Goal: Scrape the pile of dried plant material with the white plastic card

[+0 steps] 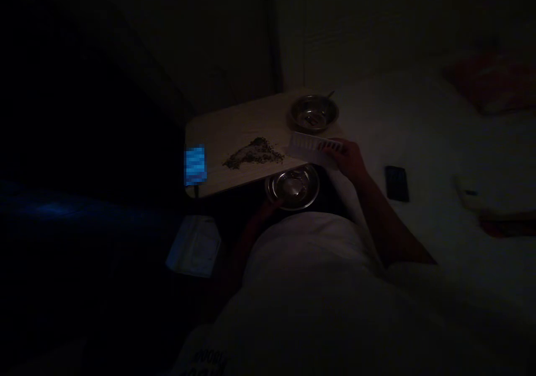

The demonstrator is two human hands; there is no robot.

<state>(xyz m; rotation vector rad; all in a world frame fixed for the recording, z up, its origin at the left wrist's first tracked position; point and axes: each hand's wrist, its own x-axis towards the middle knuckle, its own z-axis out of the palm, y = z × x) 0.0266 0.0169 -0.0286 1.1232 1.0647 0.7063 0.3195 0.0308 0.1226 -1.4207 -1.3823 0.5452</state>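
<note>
My right hand (341,152) grips a pale, flat piece with a row of slots (307,146), like a plastic tray, at the table's right front edge. Left of it, a loose heap of small dark grains (255,153) lies on the wooden table (234,122). Just below the edge is a shiny metal bowl (295,189), with a few small bits inside that are too dim to name. My left hand (276,202) is at the bowl's near left rim and seems to hold it; its fingers are mostly lost in the dark.
A second metal bowl (314,114) with a utensil handle stands at the table's back right. A lit, blurred screen (195,165) is at the left edge. A dark phone (396,183) lies on the white bedding at right. Below left is a pale box-like object (195,246).
</note>
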